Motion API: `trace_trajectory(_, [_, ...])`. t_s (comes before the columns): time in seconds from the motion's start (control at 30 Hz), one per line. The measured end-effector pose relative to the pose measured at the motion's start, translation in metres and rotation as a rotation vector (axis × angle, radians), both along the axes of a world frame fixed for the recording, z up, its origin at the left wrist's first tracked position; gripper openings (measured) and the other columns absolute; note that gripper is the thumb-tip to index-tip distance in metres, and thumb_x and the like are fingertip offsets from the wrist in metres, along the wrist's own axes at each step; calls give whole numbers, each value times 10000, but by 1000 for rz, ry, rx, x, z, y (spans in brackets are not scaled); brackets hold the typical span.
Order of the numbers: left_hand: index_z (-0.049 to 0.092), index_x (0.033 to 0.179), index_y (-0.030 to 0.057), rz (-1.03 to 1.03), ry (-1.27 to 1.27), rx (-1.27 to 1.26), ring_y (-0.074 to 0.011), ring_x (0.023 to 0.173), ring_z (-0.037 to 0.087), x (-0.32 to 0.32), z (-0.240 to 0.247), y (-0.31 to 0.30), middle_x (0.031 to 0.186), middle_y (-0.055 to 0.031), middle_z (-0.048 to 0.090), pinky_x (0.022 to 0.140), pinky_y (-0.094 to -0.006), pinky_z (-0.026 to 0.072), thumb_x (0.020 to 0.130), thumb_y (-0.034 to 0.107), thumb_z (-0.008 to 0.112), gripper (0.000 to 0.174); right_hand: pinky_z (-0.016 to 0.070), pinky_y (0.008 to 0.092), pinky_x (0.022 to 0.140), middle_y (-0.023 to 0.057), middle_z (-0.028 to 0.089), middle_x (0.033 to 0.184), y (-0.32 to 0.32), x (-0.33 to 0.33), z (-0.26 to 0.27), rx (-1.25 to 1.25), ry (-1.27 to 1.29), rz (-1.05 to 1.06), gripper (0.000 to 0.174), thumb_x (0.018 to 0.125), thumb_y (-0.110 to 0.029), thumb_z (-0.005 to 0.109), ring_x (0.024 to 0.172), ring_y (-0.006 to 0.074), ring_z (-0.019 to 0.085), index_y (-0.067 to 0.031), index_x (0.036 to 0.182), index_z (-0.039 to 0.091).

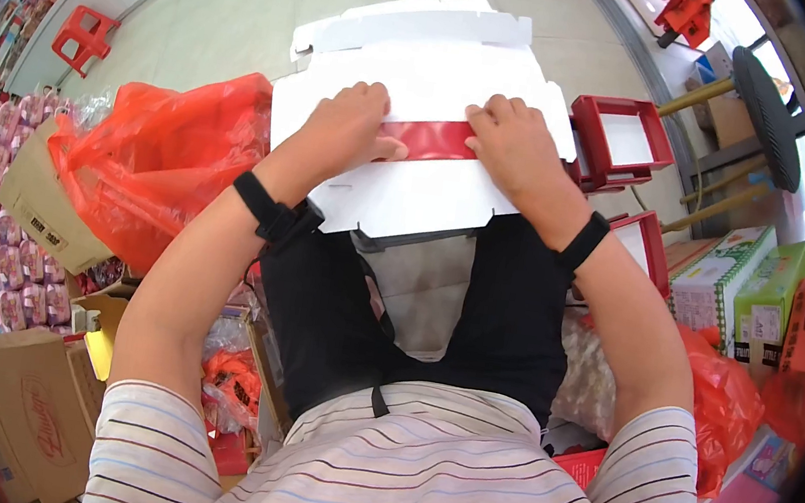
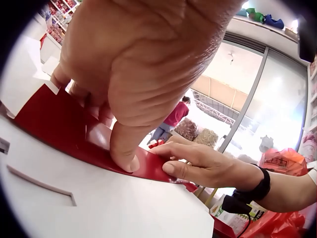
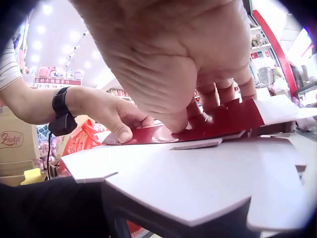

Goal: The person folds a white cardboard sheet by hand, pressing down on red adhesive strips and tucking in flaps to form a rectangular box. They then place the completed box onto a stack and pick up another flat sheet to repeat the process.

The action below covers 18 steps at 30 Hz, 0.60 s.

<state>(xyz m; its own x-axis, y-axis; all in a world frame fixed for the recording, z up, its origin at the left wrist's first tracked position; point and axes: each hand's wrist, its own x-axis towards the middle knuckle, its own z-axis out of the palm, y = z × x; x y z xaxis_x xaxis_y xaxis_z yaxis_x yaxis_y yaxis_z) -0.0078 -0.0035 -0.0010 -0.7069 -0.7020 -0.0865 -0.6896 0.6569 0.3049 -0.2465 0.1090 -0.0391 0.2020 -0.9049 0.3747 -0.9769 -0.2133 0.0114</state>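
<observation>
A flat white cardboard sheet (image 1: pixel 409 197) with cut flaps and slots lies over the person's knees, a dark support edge showing under it. Across its middle runs a glossy red card strip (image 1: pixel 428 140). The left hand (image 1: pixel 346 122) pinches the strip's left part, thumb (image 2: pixel 126 157) on the near side and fingers bent over the far side. At the other end the right hand (image 1: pixel 523 154) grips the strip in the same way. In the right wrist view, the strip (image 3: pixel 228 119) stands raised along a fold, and its far face is hidden.
A red plastic bag (image 1: pixel 172 163) bulges left of the sheet. Red open frames (image 1: pixel 627 138) and a fan (image 1: pixel 765 120) stand to the right, above green-and-white boxes (image 1: pixel 720 286). A brown carton (image 1: pixel 32 407) sits low at left; a red stool (image 1: pixel 84 39) is farther off.
</observation>
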Motion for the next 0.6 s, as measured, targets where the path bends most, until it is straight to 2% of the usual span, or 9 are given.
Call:
trace_trajectory(0.07, [632,1173,67,5,32,-143,-347,1069,636,2,-5,7,1134,-160,664,924,-456,497,865,357,850,476,507,432,950,150,677,1157,2,3,-12,-215,33,30,292,945,-128,648,1133,311,639,-29,1219,662])
trace_trajectory(0.1, [639,1173,77,5,40,-191,-337,1083,626,2,-5,11,1147,-147,655,931,-454,492,847,357,862,484,498,430,995,177,670,1200,7,6,-6,-172,12,83,359,920,-114,623,1161,324,632,-1,1260,638])
trace_trajectory(0.13, [646,1174,86,6,46,-236,-328,1096,616,2,-5,18,1160,-135,645,937,-452,486,830,356,873,492,492,464,1037,204,660,1221,12,12,-4,-51,-118,125,374,903,-103,615,1179,344,627,39,1249,629])
trace_trajectory(0.17, [667,1172,94,-19,60,-274,-306,1153,611,2,-3,26,1218,-119,645,955,-447,483,860,304,835,411,485,473,1071,224,654,1245,19,21,-6,-99,-103,153,399,902,-109,617,1209,359,623,61,1263,623])
trace_trajectory(0.27, [683,1197,89,-192,183,-514,-302,1208,600,6,-28,41,1262,-104,643,977,-441,484,913,235,767,330,444,486,1170,281,620,1355,36,51,-22,-144,-75,194,508,900,-135,623,1316,402,590,132,1332,594])
trace_trajectory(0.3, [685,1213,70,-231,201,-461,-311,1252,592,4,-33,47,1304,-99,638,1025,-462,481,942,196,715,300,425,487,1197,298,589,1426,40,59,-22,-80,-110,160,545,927,-148,626,1384,416,552,139,1387,576])
trace_trajectory(0.4, [607,1428,40,-228,230,-349,-350,1409,528,6,-34,72,1481,-162,581,1174,-501,418,1033,214,628,432,418,498,1204,296,585,1438,44,58,-17,-36,-210,172,502,961,-144,622,1390,417,550,135,1376,583])
trace_trajectory(0.5, [545,1511,26,-215,147,-337,-360,1478,478,18,-33,75,1562,-186,533,1223,-500,376,1074,228,585,483,412,499,1214,288,584,1448,48,51,-17,-19,-229,176,482,980,-155,626,1399,416,547,126,1369,587])
trace_trajectory(0.6, [541,1512,12,-178,102,-293,-367,1499,458,35,-26,72,1592,-191,510,1237,-507,360,1085,243,579,487,405,500,1221,285,583,1455,50,38,-17,0,-196,124,485,980,-167,628,1398,414,548,119,1370,588])
